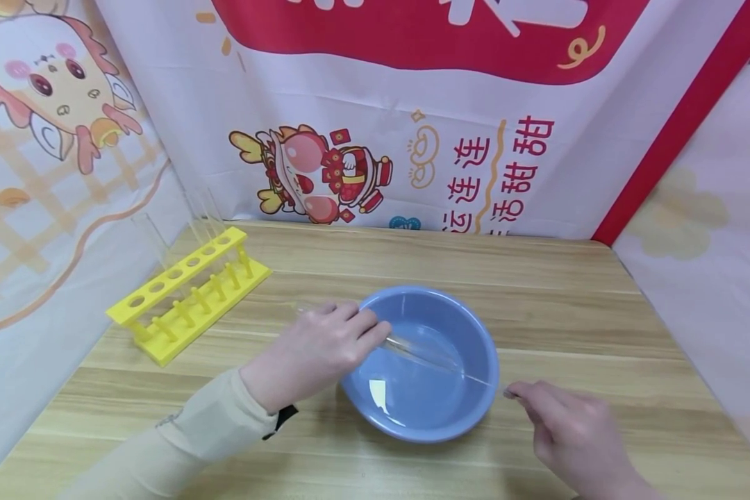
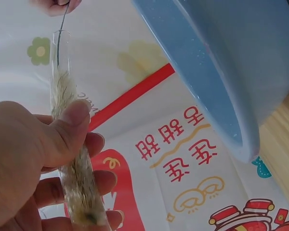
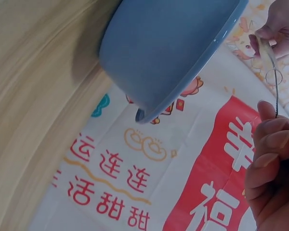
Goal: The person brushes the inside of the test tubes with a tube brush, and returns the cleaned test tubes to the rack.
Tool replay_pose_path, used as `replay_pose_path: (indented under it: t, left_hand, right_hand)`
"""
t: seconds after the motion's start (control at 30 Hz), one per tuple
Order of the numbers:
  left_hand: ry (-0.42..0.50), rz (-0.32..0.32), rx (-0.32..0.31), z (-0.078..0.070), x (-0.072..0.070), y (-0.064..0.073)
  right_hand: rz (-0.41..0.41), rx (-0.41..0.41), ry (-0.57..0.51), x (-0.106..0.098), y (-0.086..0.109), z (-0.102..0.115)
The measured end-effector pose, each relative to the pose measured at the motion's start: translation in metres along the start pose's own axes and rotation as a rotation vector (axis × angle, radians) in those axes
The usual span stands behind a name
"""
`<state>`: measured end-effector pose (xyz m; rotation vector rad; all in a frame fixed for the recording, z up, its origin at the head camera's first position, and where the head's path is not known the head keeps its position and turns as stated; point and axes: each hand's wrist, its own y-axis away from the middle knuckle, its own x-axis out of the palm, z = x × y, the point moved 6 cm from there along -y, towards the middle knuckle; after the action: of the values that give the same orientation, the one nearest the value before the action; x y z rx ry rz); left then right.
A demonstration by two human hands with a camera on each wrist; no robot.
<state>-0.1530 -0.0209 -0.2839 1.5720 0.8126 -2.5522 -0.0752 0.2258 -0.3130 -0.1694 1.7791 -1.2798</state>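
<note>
My left hand (image 1: 325, 354) holds a clear glass test tube (image 1: 412, 351) tilted above a blue basin (image 1: 412, 434). In the left wrist view, fingers and thumb wrap the tube, and the pale bristles of a test tube brush (image 2: 62, 91) fill much of its inside. A thin twisted wire handle (image 3: 276, 94) comes out of the tube's mouth. My right hand (image 1: 578, 430), to the right of the basin, pinches the end of that wire. The tube's mouth points toward the right hand.
A yellow test tube rack (image 1: 194, 298) stands at the left of the wooden table (image 1: 537, 278), with clear test tubes (image 1: 153, 239) in its rear holes. Printed cloth (image 1: 381, 90) hangs at the back and on both sides. The basin's inside looks wet and shiny.
</note>
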Motion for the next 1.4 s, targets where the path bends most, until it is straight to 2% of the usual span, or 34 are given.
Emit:
replay_pose_path:
  t: [0.3, 0.6, 0.73, 0.93, 1.17, 1.4]
  left_hand:
    - [-0.043, 0.008, 0.029, -0.009, 0.0, -0.007]
    - [-0.053, -0.01, 0.039, -0.017, -0.001, -0.014]
    - [-0.033, 0.0, 0.023, -0.016, 0.001, -0.014]
    - [0.06, 0.033, -0.02, -0.012, 0.005, -0.013]
    - [0.103, 0.038, -0.035, -0.009, 0.006, -0.01]
    - [0.142, 0.041, -0.039, -0.008, 0.007, -0.008]
  right_hand:
    - [0.113, 0.096, -0.116, 0.012, 0.0, 0.003]
    - [0.12, 0.081, -0.122, 0.015, -0.007, 0.008]
    - [0.058, 0.025, -0.037, 0.013, -0.011, 0.01]
    - [-0.021, -0.121, 0.169, 0.008, -0.018, 0.018]
    - [-0.107, -0.232, 0.28, 0.004, -0.017, 0.025]
    - [-0.306, -0.361, 0.382, 0.001, -0.02, 0.032]
